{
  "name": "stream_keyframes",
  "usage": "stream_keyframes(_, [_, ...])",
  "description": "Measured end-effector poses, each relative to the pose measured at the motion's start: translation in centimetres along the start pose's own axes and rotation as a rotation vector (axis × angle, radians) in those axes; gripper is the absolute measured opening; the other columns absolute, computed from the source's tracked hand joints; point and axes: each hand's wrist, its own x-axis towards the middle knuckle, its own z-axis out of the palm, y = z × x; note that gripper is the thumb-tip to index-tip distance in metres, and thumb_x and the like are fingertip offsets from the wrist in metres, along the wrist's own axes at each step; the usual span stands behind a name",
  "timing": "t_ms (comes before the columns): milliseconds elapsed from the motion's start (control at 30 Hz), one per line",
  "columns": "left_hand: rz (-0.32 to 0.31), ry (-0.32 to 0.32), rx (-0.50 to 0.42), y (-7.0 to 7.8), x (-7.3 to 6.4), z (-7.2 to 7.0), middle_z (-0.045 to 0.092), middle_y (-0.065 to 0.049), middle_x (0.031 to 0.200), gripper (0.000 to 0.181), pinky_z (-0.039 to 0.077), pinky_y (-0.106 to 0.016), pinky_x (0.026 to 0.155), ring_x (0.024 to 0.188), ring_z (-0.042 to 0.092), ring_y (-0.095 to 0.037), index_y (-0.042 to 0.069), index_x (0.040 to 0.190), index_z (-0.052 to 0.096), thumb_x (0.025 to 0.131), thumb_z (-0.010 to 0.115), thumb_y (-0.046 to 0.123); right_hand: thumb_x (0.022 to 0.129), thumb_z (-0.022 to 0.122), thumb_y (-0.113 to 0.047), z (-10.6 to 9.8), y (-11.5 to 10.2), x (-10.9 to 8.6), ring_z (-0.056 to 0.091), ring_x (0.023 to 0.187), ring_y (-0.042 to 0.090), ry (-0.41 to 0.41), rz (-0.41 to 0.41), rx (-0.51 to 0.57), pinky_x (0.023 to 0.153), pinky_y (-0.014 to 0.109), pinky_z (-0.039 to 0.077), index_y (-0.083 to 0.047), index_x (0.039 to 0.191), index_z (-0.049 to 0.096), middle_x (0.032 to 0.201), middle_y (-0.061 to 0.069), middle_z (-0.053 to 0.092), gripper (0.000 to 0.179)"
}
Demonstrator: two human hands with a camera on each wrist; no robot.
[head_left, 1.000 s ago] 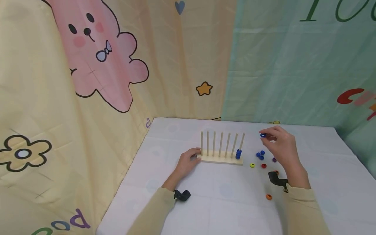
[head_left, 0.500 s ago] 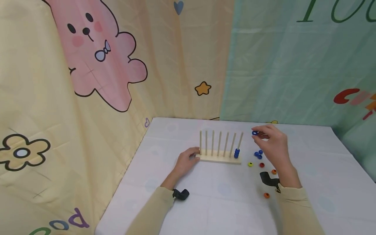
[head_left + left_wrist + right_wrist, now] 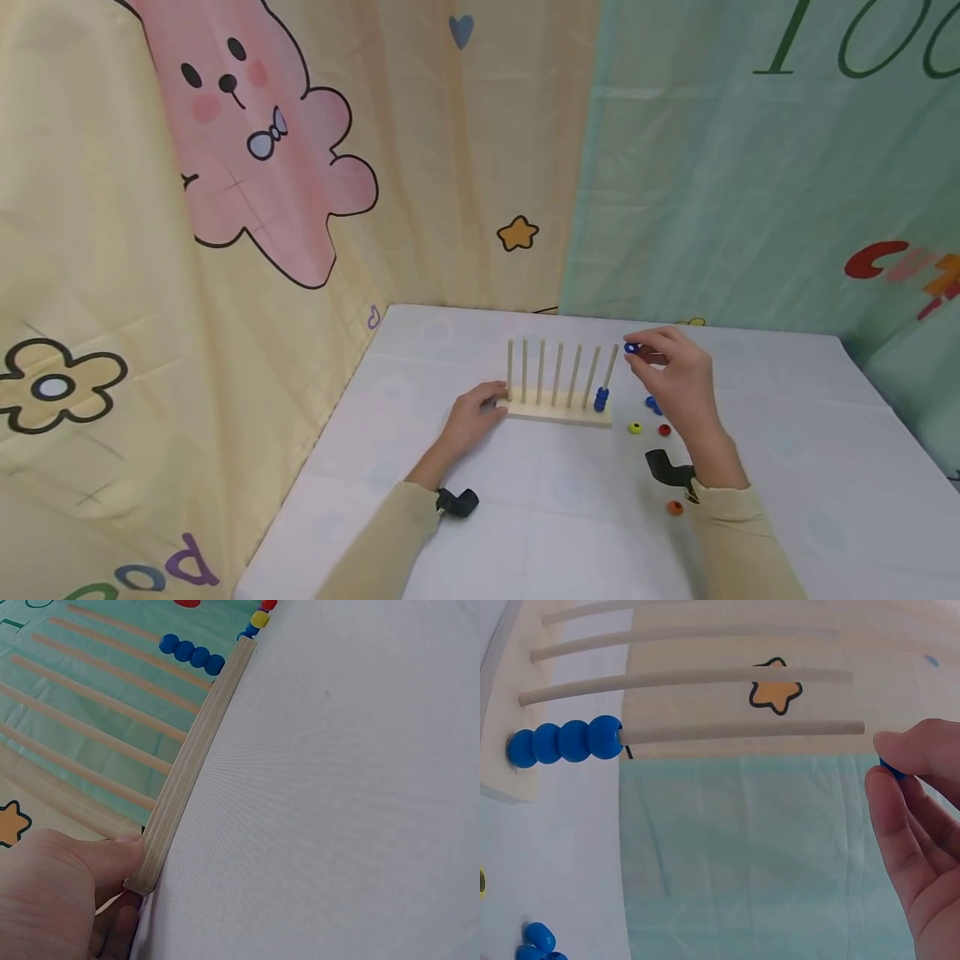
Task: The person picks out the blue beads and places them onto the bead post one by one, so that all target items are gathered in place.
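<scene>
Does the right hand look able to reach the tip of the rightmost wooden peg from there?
Probably yes: the right hand pinches a blue bead just off the bare tip of the rightmost wooden peg, and nothing shows between them.

Creased cream fabric wall (image 3: pixel 435 167), left and centre. Prints: pink cartoon animal with pale-blue bow (image 3: pixel 247 167), blue-grey heart (image 3: pixel 461 32), black-outlined orange star (image 3: pixel 517 233), black-outlined cream flower (image 3: pixel 52 387), purple-blue-green lettering (image 3: pixel 141 577) lower left. Pale green fabric panel (image 3: pixel 697 200) at right: dark green thin lettering (image 3: pixel 783 37) up top, thick multicoloured lettering (image 3: pixel 866 262) below, cut off by frame edge. White tabletop (image 3: pixel 555 542) against both fabrics. Light soft, shadows faint.
</scene>
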Motion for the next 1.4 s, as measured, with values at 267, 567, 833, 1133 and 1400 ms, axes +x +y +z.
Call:
stream_keyframes(267, [0.005, 0.001, -0.002, -0.4, 0.1, 0.1, 0.059, -0.003, 0.142, 0.029, 0.046, -0.037, 0.106, 0.130, 0.055, -0.022, 0.009, 0.123, 0.070, 0.094, 0.073, 0.012, 0.083, 0.081, -0.001, 0.9, -0.2, 0.1, 0.068, 0.087, 0.019, 0.025, 0.036, 0.036, 0.079, 0.009, 0.051, -0.008, 0.109, 0.077, 0.104, 0.002, 0.067, 0.027])
stream_keyframes(567, [0.019, 0.005, 0.008, -0.5, 0.2, 0.2, 0.059, -0.002, 0.141, 0.030, 0.047, -0.035, 0.105, 0.128, 0.056, -0.021, 0.010, 0.123, 0.070, 0.094, 0.073, 0.013, 0.083, 0.082, -0.003, 1.4, -0.1, 0.1, 0.068, 0.087, 0.017, 0.025, 0.035, 0.036, 0.079, 0.006, 0.048, -0.010, 0.110, 0.077, 0.104, 0.001, 0.067, 0.028])
stream_keyframes(833, [0.024, 0.007, 0.004, -0.7, 0.2, 0.3, 0.059, -0.003, 0.141, 0.029, 0.048, -0.036, 0.104, 0.129, 0.056, -0.022, 0.009, 0.122, 0.070, 0.094, 0.072, 0.012, 0.084, 0.082, -0.005, 1.8, 0.0, 0.1, 0.067, 0.085, 0.016, 0.009, 0.043, 0.021, 0.078, 0.026, 0.058, -0.009, 0.110, 0.077, 0.101, 0.002, 0.067, 0.026])
stream_keyframes(1133, [0.004, -0.001, -0.009, -0.4, 0.2, 0.2, 0.058, -0.003, 0.142, 0.029, 0.047, -0.036, 0.105, 0.130, 0.054, -0.021, 0.010, 0.123, 0.070, 0.094, 0.072, 0.012, 0.084, 0.082, -0.008, 2.1, 0.1, 0.2, 0.068, 0.084, 0.016, 0.020, 0.041, 0.022, 0.078, 0.005, 0.047, -0.010, 0.109, 0.077, 0.100, 0.003, 0.067, 0.026])
stream_keyframes(1400, [-0.001, -0.004, -0.011, -0.4, 0.1, 0.2, 0.058, -0.002, 0.142, 0.029, 0.046, -0.035, 0.106, 0.131, 0.053, -0.021, 0.010, 0.122, 0.070, 0.094, 0.072, 0.011, 0.083, 0.083, -0.010, 2.2, 0.1, 0.1, 0.067, 0.084, 0.017, 0.024, 0.052, 0.002, 0.077, 0.001, 0.043, -0.007, 0.109, 0.077, 0.099, 0.003, 0.066, 0.026])
